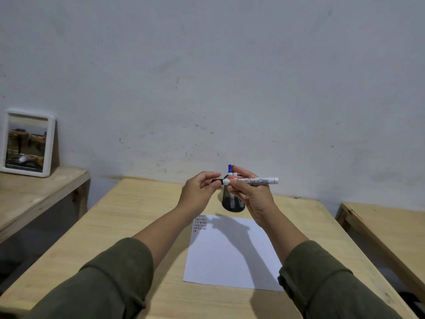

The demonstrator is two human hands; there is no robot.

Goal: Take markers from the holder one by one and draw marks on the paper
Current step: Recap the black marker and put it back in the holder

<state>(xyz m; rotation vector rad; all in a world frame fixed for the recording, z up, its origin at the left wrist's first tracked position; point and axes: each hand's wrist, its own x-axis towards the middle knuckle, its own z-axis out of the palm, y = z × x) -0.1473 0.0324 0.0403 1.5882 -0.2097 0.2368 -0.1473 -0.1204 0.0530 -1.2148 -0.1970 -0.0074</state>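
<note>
Right hand (249,188) grips the white whiteboard marker (251,180); left hand (202,187) pinches its black cap (217,180); a jerky pull could knock the black mesh holder (232,201), at twelve o'clock of the white paper (232,254).

Scuffed pale wall (207,77) beyond the hands, wooden table (128,217) beneath, framed picture (27,143) on a side bench (34,192) far left.

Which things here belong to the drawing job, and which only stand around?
Belong to the job:
black marker, held by right hand and left hand
mesh holder
blue marker
paper

Only standing around:
framed picture
side benches
</note>
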